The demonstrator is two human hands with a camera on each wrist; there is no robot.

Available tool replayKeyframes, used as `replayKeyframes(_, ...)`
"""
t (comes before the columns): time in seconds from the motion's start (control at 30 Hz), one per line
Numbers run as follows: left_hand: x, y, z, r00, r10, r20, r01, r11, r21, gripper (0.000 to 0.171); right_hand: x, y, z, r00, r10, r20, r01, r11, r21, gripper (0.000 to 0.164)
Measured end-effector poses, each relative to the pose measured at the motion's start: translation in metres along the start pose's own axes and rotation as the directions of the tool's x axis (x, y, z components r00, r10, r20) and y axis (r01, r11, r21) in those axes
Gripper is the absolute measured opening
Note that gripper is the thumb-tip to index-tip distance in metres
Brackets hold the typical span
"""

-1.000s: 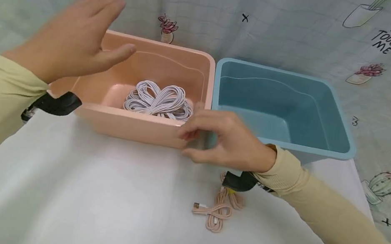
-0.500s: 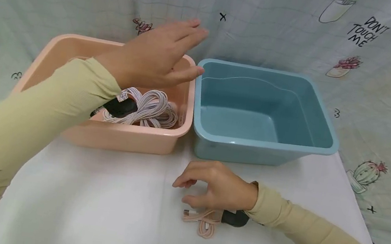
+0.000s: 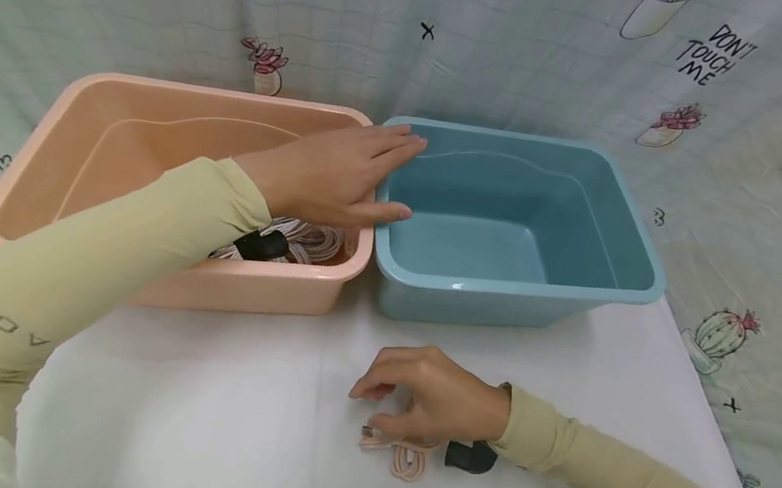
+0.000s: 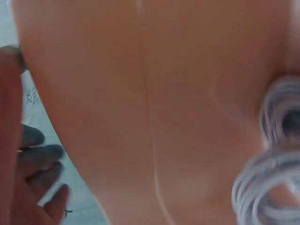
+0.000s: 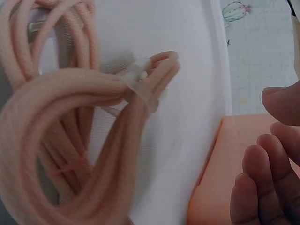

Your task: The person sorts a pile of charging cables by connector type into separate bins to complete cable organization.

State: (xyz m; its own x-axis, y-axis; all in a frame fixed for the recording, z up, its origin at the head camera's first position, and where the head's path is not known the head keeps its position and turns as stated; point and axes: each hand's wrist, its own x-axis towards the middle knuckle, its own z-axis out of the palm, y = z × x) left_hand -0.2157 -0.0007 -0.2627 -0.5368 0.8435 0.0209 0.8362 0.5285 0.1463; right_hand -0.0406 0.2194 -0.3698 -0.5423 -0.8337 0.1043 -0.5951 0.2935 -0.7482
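My left hand (image 3: 333, 172), fingers extended, reaches across the adjoining rims of the peach bin (image 3: 156, 92) and the blue bin (image 3: 528, 290). Bundled white cords (image 3: 308, 240) lie inside the peach bin, partly covered by my left wrist. They also show in the left wrist view as white coils (image 4: 262, 187). My right hand (image 3: 437, 394), fingers loosely bent and holding nothing, is low over coiled pink USB cables (image 3: 408, 462) on the white table. In the right wrist view, the tied pink coils (image 5: 117, 154) fill the left side, apart from the fingers (image 5: 258, 173).
The bins stand side by side at the back of the white-covered table (image 3: 198, 418). Behind them hangs a printed curtain (image 3: 511, 51) with cactus drawings and lettering. A black wrist-camera mount (image 3: 470, 457) sits below my right wrist.
My left hand has moved right, from above the peach bin to where the bins meet. My right hand has come down from the bins toward the pink cables. The head view has shifted.
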Motion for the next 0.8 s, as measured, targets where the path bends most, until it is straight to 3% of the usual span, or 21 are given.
replayKeyframes(0.1, 0.002, -0.003, 0.002, 0.997, -0.039, 0.065, 0.042, 0.998, -0.036, 0.089, -0.003, 0.002, 0.004, 1.0, 0.006, 0.003, -0.006, 1.0, -0.027, 0.027)
replayKeyframes(0.3, 0.001, -0.009, 0.004, 0.99, -0.095, 0.103, 0.11, 0.983, -0.148, 0.093, -0.01, 0.008, 0.008, 1.0, 0.028, -0.002, -0.028, 0.997, -0.076, 0.026)
replayKeyframes(0.53, -0.004, -0.016, 0.007, 0.967, -0.168, 0.192, 0.211, 0.95, -0.23, 0.099, -0.022, 0.012, 0.006, 0.998, 0.047, -0.036, -0.047, 0.999, -0.013, 0.027)
replayKeyframes(0.67, -0.004, -0.018, 0.008, 0.963, -0.161, 0.218, 0.208, 0.954, -0.215, 0.097, -0.028, 0.015, 0.004, 0.997, 0.06, -0.05, -0.06, 0.998, -0.009, 0.027)
replayKeyframes(0.8, -0.001, -0.018, 0.009, 0.969, -0.116, 0.22, 0.158, 0.97, -0.186, 0.093, -0.033, 0.017, 0.002, 0.995, 0.079, -0.066, -0.082, 0.996, -0.039, 0.027)
